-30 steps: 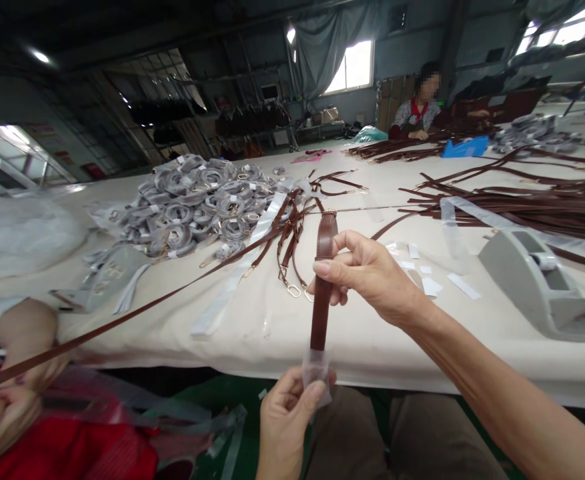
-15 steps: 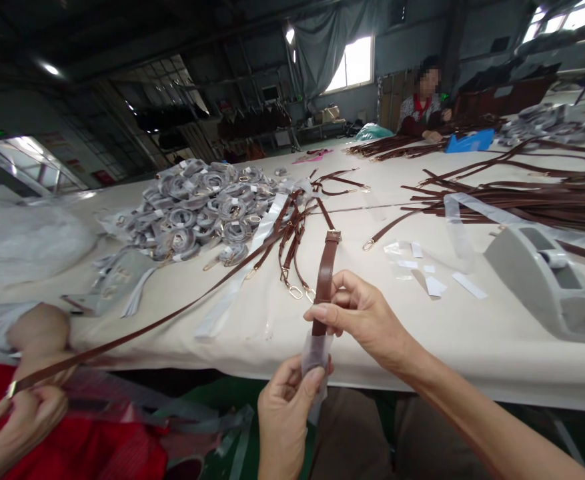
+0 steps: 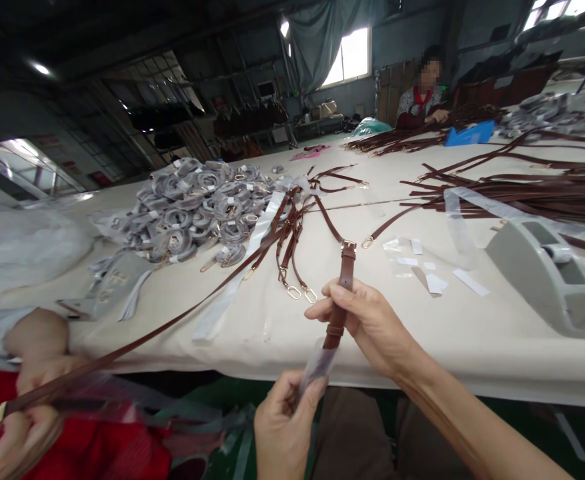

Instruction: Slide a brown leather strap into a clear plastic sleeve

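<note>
A brown leather strap (image 3: pixel 347 270) with a gold buckle runs from the table down between my two hands. My right hand (image 3: pixel 365 313) pinches it below the buckle, between thumb and fingers. Lower down, my left hand (image 3: pixel 287 417) grips the strap's end, which is wrapped in a clear plastic sleeve (image 3: pixel 318 367). Beyond my hands lies a bunch of brown straps (image 3: pixel 292 233) with gold oval rings. The fingertips of my left hand are partly hidden behind the sleeve.
A heap of wrapped coiled straps (image 3: pixel 197 207) lies at the left, many loose straps (image 3: pixel 512 190) at the right. A grey tape dispenser (image 3: pixel 547 277) and paper slips (image 3: pixel 435 283) sit nearby. At lower left, a co-worker's hands (image 3: pixel 27 420) hold another strap. Another person (image 3: pixel 422 100) sits across the table.
My right hand has moved slightly right with the strap, and the buckle has shifted right and a little down. The plastic-covered end now slants toward my left hand.
</note>
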